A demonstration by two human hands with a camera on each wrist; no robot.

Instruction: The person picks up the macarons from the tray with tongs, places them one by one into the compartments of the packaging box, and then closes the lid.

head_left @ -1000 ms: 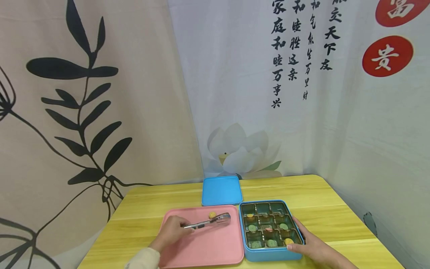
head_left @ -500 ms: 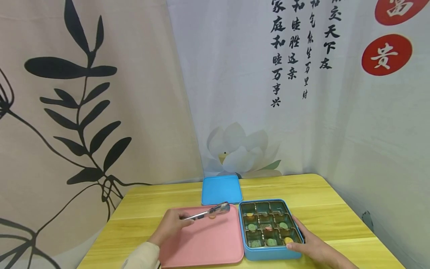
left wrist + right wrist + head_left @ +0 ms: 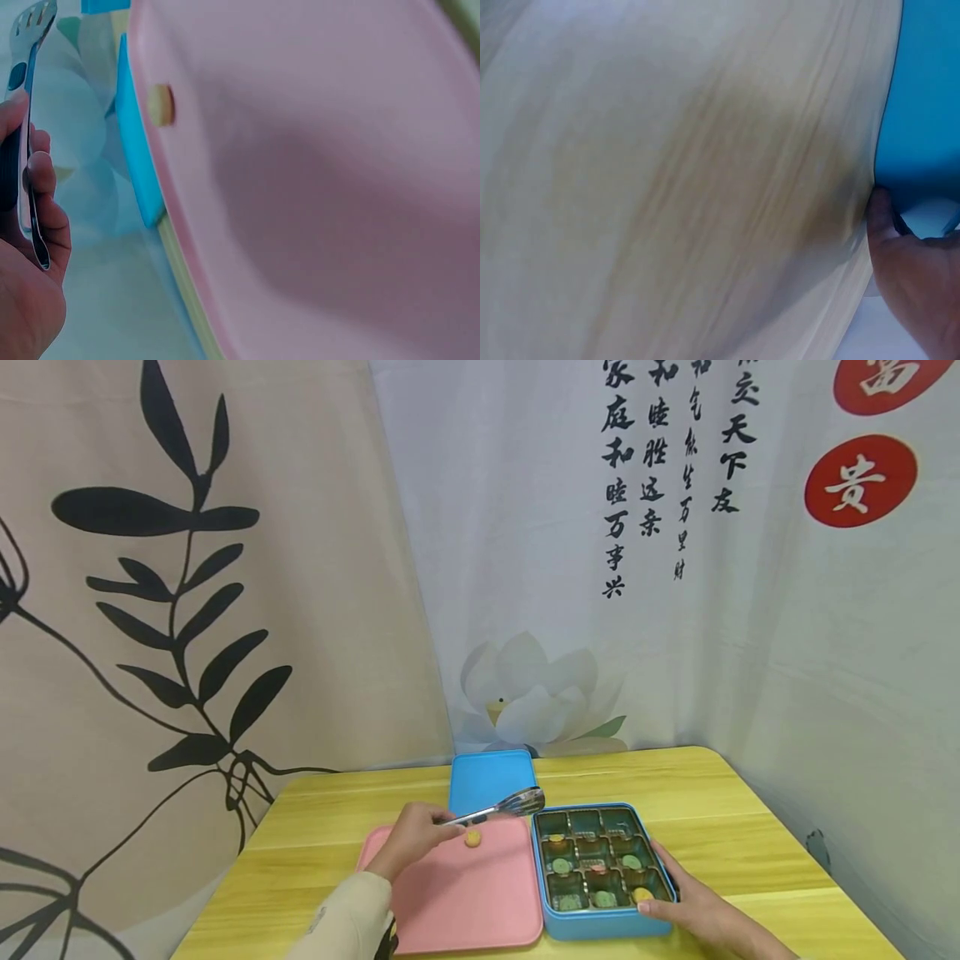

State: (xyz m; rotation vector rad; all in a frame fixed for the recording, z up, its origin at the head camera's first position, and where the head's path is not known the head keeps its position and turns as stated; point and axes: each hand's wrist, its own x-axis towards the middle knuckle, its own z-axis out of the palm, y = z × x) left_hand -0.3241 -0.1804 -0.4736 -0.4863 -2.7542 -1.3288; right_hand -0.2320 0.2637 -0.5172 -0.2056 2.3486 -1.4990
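Metal tongs [image 3: 491, 811] hang above the far edge of a pink tray [image 3: 472, 897], their long axis slanting from the person's gripping left hand [image 3: 415, 841] rightward and slightly upward, head end pointing right. A yellow piece [image 3: 472, 838] lies on the tray; on the bench [image 3: 750, 835], the right hand [image 3: 697, 903] clasps a blue compartment box [image 3: 607, 927] at its near-right corner.

A hand could pass over the near right part of the pink tray [image 3: 487, 914], but a cookie [image 3: 472, 838] and the tongs [image 3: 521, 802] in the left hand [image 3: 418, 838] obstruct its back. The box [image 3: 607, 927] walls the tray's right side; the right hand [image 3: 696, 906] blocks the box's right flank, with open table [image 3: 795, 889] beyond.
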